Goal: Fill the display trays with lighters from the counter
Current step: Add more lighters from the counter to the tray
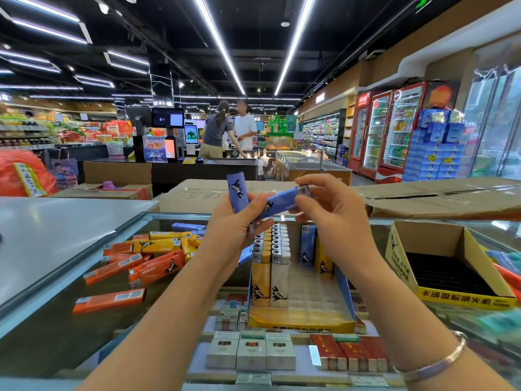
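1. The left hand [238, 221] is raised over the glass table [56, 320], its fingers curled round a blue lighter [237, 192] that stands nearly upright, base end up, with a black animal print on its smooth plastic side.
2. The right hand [328, 210] holds a second blue lighter [284, 203] that lies almost level; thumb and fingertips pinch it near its ridged metal cap, and its other end rests against the left palm.
3. A silver bangle [439, 359] circles the right wrist.
4. Below the hands sits the display tray [301, 320], an open cardboard box with blue side walls and a yellow printed front lip. Two rows of yellow and cream lighters [270, 266] stand upright along its left part, metal caps up. At the back right stand one blue and one yellow lighter. The rest of its gridded floor is bare.
5. Loose orange and yellow lighters [141, 266] lie flat in a scattered heap on the glass to the left of the tray; they are slim, rectangular and glossy, with barcode labels.
6. At the right stands a second tray [462, 299], tan cardboard with a yellow front strip and a dark gridded insert.
7. Under the glass, cigarette packs [251, 352] sit in rows, white ones and red ones.
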A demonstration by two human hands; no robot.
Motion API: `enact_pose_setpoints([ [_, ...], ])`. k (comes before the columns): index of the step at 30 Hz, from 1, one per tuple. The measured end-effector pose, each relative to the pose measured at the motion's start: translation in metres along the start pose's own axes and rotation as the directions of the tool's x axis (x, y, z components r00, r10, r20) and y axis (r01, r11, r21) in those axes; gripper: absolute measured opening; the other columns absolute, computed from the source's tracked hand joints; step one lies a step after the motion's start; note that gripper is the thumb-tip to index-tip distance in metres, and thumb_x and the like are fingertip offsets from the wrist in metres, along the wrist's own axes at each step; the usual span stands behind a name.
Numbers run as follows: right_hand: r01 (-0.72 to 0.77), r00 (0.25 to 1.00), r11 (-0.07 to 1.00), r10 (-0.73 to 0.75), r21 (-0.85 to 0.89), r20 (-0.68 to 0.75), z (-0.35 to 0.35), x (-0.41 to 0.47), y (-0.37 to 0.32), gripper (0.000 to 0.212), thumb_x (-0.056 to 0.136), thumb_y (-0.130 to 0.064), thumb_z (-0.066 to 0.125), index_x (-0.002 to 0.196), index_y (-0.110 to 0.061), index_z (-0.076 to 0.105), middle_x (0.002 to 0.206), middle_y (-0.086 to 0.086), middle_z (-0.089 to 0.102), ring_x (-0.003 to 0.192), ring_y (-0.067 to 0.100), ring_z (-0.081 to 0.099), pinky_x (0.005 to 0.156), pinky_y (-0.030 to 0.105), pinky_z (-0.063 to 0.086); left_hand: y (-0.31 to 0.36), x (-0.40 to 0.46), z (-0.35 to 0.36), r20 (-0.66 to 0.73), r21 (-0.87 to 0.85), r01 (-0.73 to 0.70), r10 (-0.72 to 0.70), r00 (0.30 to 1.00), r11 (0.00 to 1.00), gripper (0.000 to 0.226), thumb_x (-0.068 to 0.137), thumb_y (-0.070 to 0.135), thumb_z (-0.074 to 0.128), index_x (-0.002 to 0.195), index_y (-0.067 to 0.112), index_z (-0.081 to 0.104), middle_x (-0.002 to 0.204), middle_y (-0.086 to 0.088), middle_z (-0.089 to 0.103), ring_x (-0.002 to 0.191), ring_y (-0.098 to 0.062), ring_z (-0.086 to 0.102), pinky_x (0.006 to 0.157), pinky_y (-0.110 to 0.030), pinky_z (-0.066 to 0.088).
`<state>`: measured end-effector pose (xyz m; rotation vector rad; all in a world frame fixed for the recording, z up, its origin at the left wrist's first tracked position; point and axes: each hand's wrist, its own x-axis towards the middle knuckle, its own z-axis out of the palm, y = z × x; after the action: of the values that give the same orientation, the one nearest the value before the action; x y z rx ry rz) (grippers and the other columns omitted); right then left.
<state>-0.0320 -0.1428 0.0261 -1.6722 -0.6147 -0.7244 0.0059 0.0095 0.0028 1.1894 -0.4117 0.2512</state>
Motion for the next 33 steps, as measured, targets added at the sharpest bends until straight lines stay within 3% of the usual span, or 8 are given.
enact_pose_setpoints([
  [3,-0.006,0.994,0.994,0.017,0.105,-0.104,-0.010,0.006,0.002,0.030,0.091,0.000,0.054,0.095,-0.028,0.065,0.072,-0.004,0.064,0.058,0.009,0.058,0.055,0.021,0.052,-0.002,0.001,0.000,-0.074,0.138,-0.027,0.038,0.997,0.990,0.035,0.076,0.035,0.066,0.098,0.007,0.061,0.094,0.000,0.071,0.086,-0.013,0.068,0.071,-0.021,0.056],
  [6,-0.044,0.987,0.997,0.053,0.061,-0.151,-0.024,0.013,0.008,0.033,0.093,-0.005,0.052,0.095,-0.036,0.065,0.062,-0.011,0.059,0.053,0.005,0.050,0.051,0.018,0.045,0.000,-0.001,-0.003,-0.079,0.193,-0.055,0.071,0.994,0.980,0.037,0.072,0.046,0.062,0.084,0.012,0.063,0.071,0.004,0.069,0.061,-0.006,0.064,0.057,-0.018,0.052],
  [9,-0.132,0.989,0.987,0.125,-0.092,-0.076,-0.030,0.016,0.018,0.028,0.093,-0.010,0.053,0.103,-0.034,0.064,0.076,0.009,0.061,0.066,0.032,0.053,0.061,0.038,0.050,0.004,-0.003,-0.002,-0.056,0.207,-0.053,0.066,0.996,0.977,0.044,0.068,0.060,0.056,0.068,0.017,0.048,0.050,0.006,0.055,0.038,-0.004,0.044,0.041,-0.016,0.042],
  [12,-0.156,0.985,0.942,0.169,-0.298,0.020,-0.031,0.018,0.028,0.022,0.092,-0.013,0.056,0.112,-0.022,0.061,0.083,0.001,0.060,0.063,0.012,0.054,0.056,0.017,0.046,0.006,-0.001,-0.003,-0.039,0.090,-0.006,0.010,0.999,0.996,0.049,0.071,0.066,0.047,0.075,0.017,0.045,0.048,0.006,0.050,0.035,-0.005,0.040,0.036,-0.016,0.036],
  [17,-0.102,0.965,0.861,0.207,-0.498,0.161,-0.027,0.015,0.035,0.020,0.090,-0.012,0.059,0.108,-0.017,0.063,0.091,-0.004,0.059,0.080,0.011,0.055,0.066,0.016,0.042,0.005,0.001,-0.006,-0.020,0.029,0.001,0.000,1.000,1.000,0.027,0.095,0.042,0.041,0.091,0.016,0.047,0.053,0.006,0.055,0.041,-0.006,0.048,0.042,-0.018,0.044],
  [22,-0.047,0.961,0.823,0.192,-0.566,0.199,-0.027,0.015,0.040,0.019,0.089,-0.010,0.060,0.106,-0.016,0.064,0.078,-0.015,0.048,0.069,-0.001,0.044,0.057,0.010,0.031,0.005,0.002,-0.006,-0.019,0.055,-0.030,0.031,0.999,0.998,0.012,0.098,0.028,0.041,0.099,0.021,0.050,0.061,0.007,0.061,0.049,-0.005,0.053,0.047,-0.020,0.048],
  [26,-0.039,0.958,0.786,0.204,-0.616,0.200,-0.026,0.014,0.046,0.024,0.088,-0.008,0.060,0.110,-0.015,0.065,0.080,-0.017,0.048,0.073,-0.003,0.045,0.059,0.006,0.033,0.006,0.002,-0.006,0.012,0.051,-0.065,0.065,0.998,0.997,0.020,0.099,0.020,0.039,0.108,0.034,0.050,0.060,0.008,0.062,0.047,-0.007,0.050,0.045,-0.022,0.047],
  [33,-0.007,0.955,0.698,0.216,-0.716,0.202,-0.023,0.014,0.055,0.013,0.085,-0.012,0.064,0.095,-0.021,0.063,0.083,-0.011,0.050,0.089,0.011,0.043,0.068,0.024,0.033,0.005,0.001,-0.006,-0.052,0.067,-0.062,0.066,0.996,0.996,0.010,0.099,0.021,0.040,0.100,0.024,0.050,0.064,0.004,0.067,0.052,-0.006,0.058,0.048,-0.022,0.050],
])
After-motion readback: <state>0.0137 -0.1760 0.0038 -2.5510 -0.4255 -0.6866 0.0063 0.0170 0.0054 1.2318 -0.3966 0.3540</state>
